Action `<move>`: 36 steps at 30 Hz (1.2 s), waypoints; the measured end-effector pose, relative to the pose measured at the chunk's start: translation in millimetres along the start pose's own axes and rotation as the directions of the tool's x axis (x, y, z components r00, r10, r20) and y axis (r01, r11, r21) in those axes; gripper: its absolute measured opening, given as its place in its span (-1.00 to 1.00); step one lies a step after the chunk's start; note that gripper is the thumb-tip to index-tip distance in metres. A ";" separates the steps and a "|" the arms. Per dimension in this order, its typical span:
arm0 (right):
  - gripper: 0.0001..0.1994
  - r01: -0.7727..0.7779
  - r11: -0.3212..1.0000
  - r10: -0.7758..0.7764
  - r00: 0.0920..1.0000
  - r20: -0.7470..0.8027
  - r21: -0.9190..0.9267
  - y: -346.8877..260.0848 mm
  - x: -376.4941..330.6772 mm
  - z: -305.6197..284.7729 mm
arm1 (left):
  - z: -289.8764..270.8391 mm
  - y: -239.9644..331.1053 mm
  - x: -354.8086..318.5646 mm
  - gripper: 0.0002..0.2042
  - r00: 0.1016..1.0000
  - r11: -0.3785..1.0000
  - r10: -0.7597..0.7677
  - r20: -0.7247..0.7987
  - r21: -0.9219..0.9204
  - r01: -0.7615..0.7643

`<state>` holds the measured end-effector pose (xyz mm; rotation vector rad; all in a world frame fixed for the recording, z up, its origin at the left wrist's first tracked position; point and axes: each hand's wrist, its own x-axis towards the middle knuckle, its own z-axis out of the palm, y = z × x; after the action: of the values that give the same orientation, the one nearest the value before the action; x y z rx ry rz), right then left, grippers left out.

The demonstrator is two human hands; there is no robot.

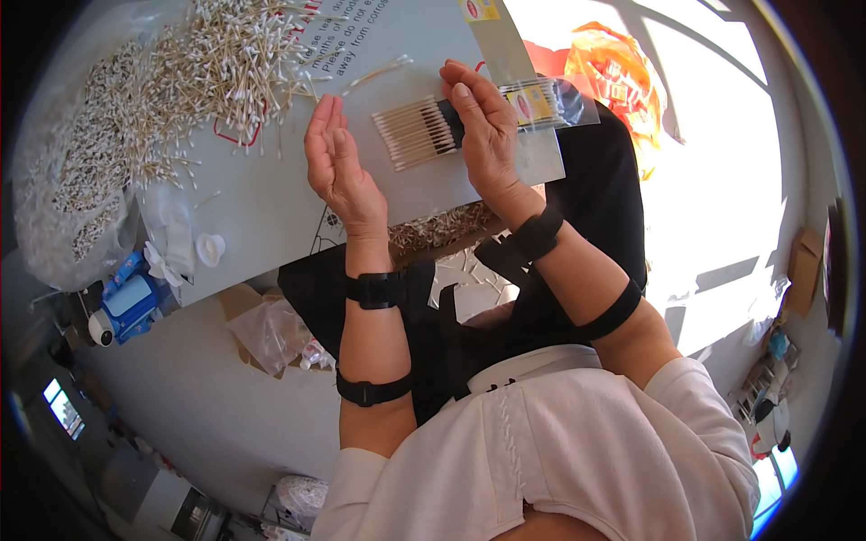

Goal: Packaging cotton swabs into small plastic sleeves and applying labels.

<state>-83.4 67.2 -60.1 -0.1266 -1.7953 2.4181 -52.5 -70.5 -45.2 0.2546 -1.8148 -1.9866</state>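
Note:
Both hands hover over the table, palms facing each other. My left hand has its fingers stretched upward, with nothing in it. My right hand is open too, fingers slightly bent and no object visible in it. Between the hands lies a neat row of cotton swabs, its right end over a dark strip beside my right hand. A few loose cotton swabs lie farther off. Just right of my right hand is a clear plastic packet of swabs with a yellow label, partly past the table edge.
A large heap of cotton swabs spills from a clear bag at the left. A small white cup and a blue-and-white device are near the left edge. Below the table, a box holds swabs. An orange bag is at right.

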 end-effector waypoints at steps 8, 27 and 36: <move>-0.91 0.009 0.903 0.099 0.968 0.230 -0.429 -23.8 -3.8 -41.3 | -0.6 20.2 -30.1 -0.15 0.802 0.339 -0.062 0.594 0.768 -0.543; -0.95 0.505 0.526 -0.128 0.842 0.523 -0.684 -29.5 -17.3 -41.4 | -0.8 5.3 -38.1 -0.11 0.824 0.254 -0.114 0.556 0.818 -0.516; -0.96 0.388 0.608 -0.109 0.905 0.411 -0.693 -31.1 -9.7 -36.4 | -0.9 4.1 -38.4 -0.12 0.827 0.275 -0.128 0.547 0.821 -0.501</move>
<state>-67.0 109.1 -40.9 0.4659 -2.6645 1.3802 -17.2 -54.9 -47.2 -0.2325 -3.0496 -0.4679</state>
